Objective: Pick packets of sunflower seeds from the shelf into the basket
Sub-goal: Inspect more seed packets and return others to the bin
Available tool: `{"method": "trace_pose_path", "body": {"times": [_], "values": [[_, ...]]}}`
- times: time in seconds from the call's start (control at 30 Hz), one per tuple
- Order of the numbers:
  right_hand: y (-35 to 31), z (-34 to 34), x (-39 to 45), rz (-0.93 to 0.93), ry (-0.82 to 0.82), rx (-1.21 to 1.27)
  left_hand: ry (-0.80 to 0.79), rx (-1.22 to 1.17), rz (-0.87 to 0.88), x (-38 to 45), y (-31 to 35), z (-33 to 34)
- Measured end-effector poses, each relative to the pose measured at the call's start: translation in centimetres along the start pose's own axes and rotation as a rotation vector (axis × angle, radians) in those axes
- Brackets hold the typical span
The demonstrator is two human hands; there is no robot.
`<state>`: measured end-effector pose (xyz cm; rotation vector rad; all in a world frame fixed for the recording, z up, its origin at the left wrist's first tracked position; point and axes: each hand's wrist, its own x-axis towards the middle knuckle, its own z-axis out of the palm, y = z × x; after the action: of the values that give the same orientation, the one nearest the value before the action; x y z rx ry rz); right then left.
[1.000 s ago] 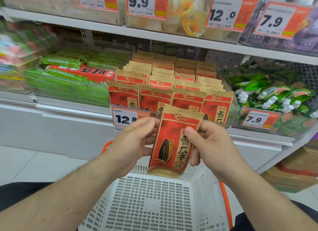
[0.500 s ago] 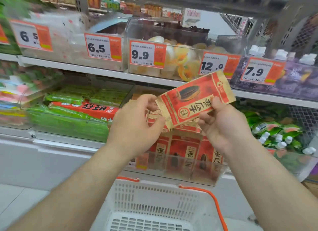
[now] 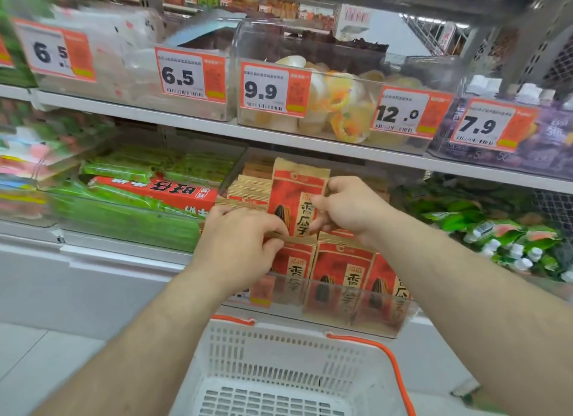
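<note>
From the head camera, a red sunflower seed packet (image 3: 297,195) stood upright over the clear shelf bin (image 3: 356,316), above the white basket (image 3: 279,353). The right hand (image 3: 347,208) pinched its right edge; the left hand (image 3: 242,239) seemingly pinched its lower edge, fingers curled.

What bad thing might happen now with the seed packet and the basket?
Both hands, left hand and right hand, pinch the raised packet over the full bin, not over the basket. Let go now, and it would likely fall back among the shelf packets. Fingers brushing those packets might also tip one out.
</note>
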<state>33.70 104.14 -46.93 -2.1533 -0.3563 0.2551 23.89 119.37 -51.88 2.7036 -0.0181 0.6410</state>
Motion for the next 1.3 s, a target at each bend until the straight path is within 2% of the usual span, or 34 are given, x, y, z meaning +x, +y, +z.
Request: {"method": "trace_pose_path", "body": {"times": [0.13,0.37,0.63,0.77,0.83,0.93,0.97,1.0,1.07,1.13,1.2,1.3], "values": [[-0.6,-0.5,0.5,0.001,-0.017,-0.191,-0.006,-0.001,-0.001,0.0,-0.3,0.1],[-1.2,-0.3,1.3,-0.176,0.074,-0.452,0.022,-0.031,0.0,0.0,-0.2,0.0],[-2.1,0.4,0.7,-0.03,-0.198,-0.687,0.025,-0.028,-0.016,0.3,-0.1,0.3],[-2.7,0.8,0.8,-0.022,-0.226,-0.815,0.04,-0.024,-0.035,0.4,0.0,0.3],[-2.5,1.0,0.8,-0.079,-0.123,-0.781,0.056,-0.028,-0.048,0.3,0.1,0.3],[-2.2,1.1,-0.5,-0.238,0.19,-0.516,0.087,-0.055,-0.064,0.1,-0.2,0.2],[-2.3,1.1,-1.1,-0.261,0.181,-0.488,0.102,-0.067,-0.063,0.0,-0.3,0.2],[-2.3,1.0,-1.8,-0.249,0.1,-0.515,0.117,-0.077,-0.059,0.0,-0.4,0.2],[-2.1,1.1,-2.8,-0.196,-0.105,-0.738,0.136,-0.095,-0.056,-0.1,-0.5,0.2],[-1.6,1.4,-3.2,-0.193,-0.176,-0.921,0.145,-0.109,-0.05,-0.2,-0.6,0.3],[-1.1,1.3,-3.2,-0.237,-0.101,-0.887,0.164,-0.139,-0.04,-0.2,-0.8,0.4],[-1.0,1.0,-3.4,-0.304,0.131,-0.527,0.188,-0.228,-0.028,-0.3,-1.0,0.2]]}}
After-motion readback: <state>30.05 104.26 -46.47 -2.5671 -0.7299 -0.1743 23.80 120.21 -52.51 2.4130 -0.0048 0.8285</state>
